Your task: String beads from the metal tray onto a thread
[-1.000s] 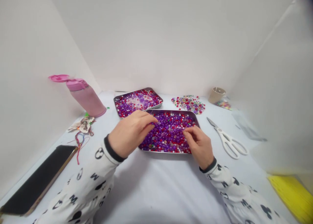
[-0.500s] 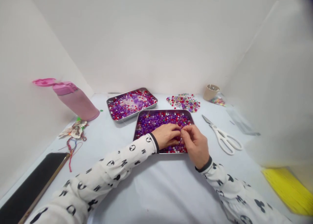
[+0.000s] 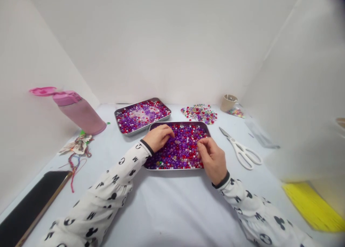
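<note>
Currently, left hand (image 3: 159, 137) curls over the left part of the metal bead tray (image 3: 175, 169), center frame; right hand (image 3: 212, 159), fingers bunched, at its right edge. Can't tell whether either's fingertips meet or grip anything. Scissors (image 3: 240, 148) right of center.

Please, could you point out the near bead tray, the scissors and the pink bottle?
Near bead tray (image 3: 174, 169), head view: front rim.
Scissors (image 3: 237, 145), head view: white handle, near the blades.
Pink bottle (image 3: 82, 115), head view: middle of its body.
</note>
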The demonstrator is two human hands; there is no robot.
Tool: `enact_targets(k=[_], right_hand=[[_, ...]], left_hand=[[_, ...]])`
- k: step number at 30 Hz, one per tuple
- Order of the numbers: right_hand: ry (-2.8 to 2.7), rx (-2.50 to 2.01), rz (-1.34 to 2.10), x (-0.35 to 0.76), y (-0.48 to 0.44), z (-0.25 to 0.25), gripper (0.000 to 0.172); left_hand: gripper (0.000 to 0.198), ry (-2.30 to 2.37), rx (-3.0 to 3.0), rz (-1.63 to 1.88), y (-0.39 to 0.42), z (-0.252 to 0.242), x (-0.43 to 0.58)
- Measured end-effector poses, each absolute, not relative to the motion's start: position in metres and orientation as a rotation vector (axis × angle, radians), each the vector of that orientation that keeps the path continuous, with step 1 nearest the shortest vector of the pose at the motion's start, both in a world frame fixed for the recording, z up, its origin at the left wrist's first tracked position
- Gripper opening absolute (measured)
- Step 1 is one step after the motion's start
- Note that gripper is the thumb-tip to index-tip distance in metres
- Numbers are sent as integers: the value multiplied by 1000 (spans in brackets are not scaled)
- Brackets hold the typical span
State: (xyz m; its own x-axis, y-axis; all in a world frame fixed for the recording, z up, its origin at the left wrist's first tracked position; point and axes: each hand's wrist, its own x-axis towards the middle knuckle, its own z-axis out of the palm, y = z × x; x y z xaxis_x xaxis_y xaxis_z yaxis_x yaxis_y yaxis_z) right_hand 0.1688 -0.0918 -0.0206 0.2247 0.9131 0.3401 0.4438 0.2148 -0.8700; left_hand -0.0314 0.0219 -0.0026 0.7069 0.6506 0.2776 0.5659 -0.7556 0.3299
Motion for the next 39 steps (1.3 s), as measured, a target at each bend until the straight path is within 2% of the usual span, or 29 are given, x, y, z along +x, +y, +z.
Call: enact_targets(k=[11, 24, 33, 36, 39], right_hand=[[-1421, -1387, 509, 169, -91, -23, 15], [-1396, -1341, 519, 168, -90, -23, 15], [-1440, -1355, 473, 169, -89, -23, 14], [-1459, -1354, 433, 168, -89, -21, 14], [-1484, -1341, 385, 168, -88, -20, 15]], left_hand=[[15, 1234, 2619, 546, 12, -8, -36], [29, 1056, 2717, 599, 9, -11, -5], [11, 1012, 2825, 452, -6, -5, 37], [9, 971, 2525, 654, -7, -5, 34], [14, 883, 1843, 801, -11, -5, 23]])
